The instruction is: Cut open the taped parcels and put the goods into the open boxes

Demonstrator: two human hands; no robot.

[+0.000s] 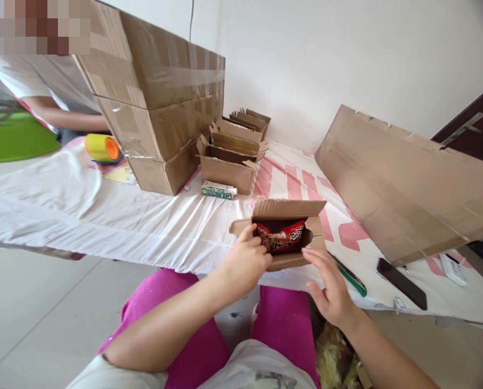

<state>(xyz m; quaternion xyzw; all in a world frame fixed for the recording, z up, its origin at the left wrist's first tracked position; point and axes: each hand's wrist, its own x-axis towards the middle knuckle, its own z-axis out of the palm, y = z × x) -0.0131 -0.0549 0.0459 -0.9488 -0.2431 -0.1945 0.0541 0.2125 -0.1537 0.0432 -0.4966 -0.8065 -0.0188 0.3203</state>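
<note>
A small cardboard box stands in front of me at the table's near edge, its flaps up. Inside it lies a shiny red food packet with dark and white lettering. My left hand is closed over the box's left front corner, its fingertips beside the packet's left end. Whether they also pinch the packet I cannot tell. At the right front corner is my right hand, open, with fingers stretched and fingertips at the box's edge; it holds nothing.
Several open boxes stand behind, with a small green-and-white carton before them. Taped boxes are stacked left; beyond sits another person near a yellow tape roll. Rightward lie a green-edged tool, a phone and a cardboard panel.
</note>
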